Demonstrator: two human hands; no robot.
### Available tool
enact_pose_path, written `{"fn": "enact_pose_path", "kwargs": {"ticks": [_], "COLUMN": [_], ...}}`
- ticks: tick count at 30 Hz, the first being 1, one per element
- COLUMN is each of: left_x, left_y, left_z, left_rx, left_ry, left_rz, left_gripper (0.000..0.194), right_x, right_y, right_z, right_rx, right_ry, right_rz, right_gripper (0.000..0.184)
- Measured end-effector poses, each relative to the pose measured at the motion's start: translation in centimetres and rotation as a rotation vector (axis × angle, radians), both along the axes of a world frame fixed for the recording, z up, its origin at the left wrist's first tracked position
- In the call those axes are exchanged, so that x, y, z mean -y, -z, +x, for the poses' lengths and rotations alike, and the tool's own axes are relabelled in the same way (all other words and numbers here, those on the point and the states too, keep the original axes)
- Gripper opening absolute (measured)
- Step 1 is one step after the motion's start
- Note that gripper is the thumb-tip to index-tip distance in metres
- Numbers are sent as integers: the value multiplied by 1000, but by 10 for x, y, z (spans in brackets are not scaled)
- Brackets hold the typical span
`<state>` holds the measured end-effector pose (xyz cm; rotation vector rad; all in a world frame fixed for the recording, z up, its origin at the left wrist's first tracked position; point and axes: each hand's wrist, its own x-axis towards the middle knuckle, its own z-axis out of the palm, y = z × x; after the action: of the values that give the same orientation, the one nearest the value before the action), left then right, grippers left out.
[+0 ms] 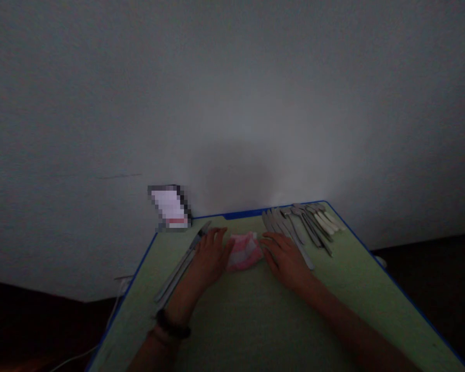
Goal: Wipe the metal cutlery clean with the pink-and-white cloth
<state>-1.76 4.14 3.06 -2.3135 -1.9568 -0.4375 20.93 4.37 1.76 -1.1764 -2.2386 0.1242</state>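
A pink and white cloth [243,250] lies crumpled on the green table top [256,320] near its far edge. My left hand [210,257] rests flat on the table, fingers stretched out, touching the cloth's left side. My right hand [284,257] lies flat on the cloth's right side, fingers spread. Neither hand holds anything. A dark band sits on my left wrist [173,326].
Long knives [182,266] lie to the left of my left hand. Several knives and other cutlery [304,225] lie in a row at the far right. The table has a blue rim [248,212] and stands against a pale wall. A blurred-out object [169,207] stands at the far left corner.
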Motion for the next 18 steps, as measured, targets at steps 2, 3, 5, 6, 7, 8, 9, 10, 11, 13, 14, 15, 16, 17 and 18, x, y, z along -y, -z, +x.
{"fn": "enact_pose_path", "kwargs": {"ticks": [2,3,5,6,7,8,9,10,11,13,14,15,16,17,18], "left_x": [-2,-2,-1,0,1,2,3,3,4,4,4,4,5,6,7], "left_y": [-5,-7,-12,-14,-15,-15,-15,-14,-13,-11,-10,-10,-10,-10,-10], "left_z": [-33,-47,-71,-80,-88,-94,-98,-101,-103,-106,-106,-107,-107,-107,-108], "left_rx": [-71,-95,-90,-83,-71,-57,-41,-26,-10,24,44,65,86,105,116], "left_ry": [-137,-183,-226,-238,-249,-255,-260,-264,-268,-274,-276,-276,-275,-274,-281], "left_rz": [-192,-297,-442,-460,-477,-489,-502,-516,-529,-557,-575,-594,-611,-620,-613], "left_gripper": [39,38,35,34,34,32,31,30,30,28,25,20,16,13,10], "right_x": [0,1,3,4,6,7,9,10,10,11,11,10,10,10,9], "right_y": [-2,-1,6,11,16,20,24,27,29,29,29,28,27,26,26], "right_z": [-26,-39,-62,-71,-78,-83,-86,-87,-87,-86,-86,-85,-85,-84,-84], "right_rx": [8,20,41,45,44,40,35,31,28,20,14,7,0,-6,-11], "right_ry": [-48,-63,-65,-56,-39,-20,-4,4,6,1,-2,-3,-6,-9,-14], "right_rz": [-33,-50,-67,-68,-66,-65,-65,-68,-73,-83,-87,-91,-94,-96,-98], "right_gripper": [34,36,39,40,41,40,40,40,39,38,38,38,39,39,39]}}
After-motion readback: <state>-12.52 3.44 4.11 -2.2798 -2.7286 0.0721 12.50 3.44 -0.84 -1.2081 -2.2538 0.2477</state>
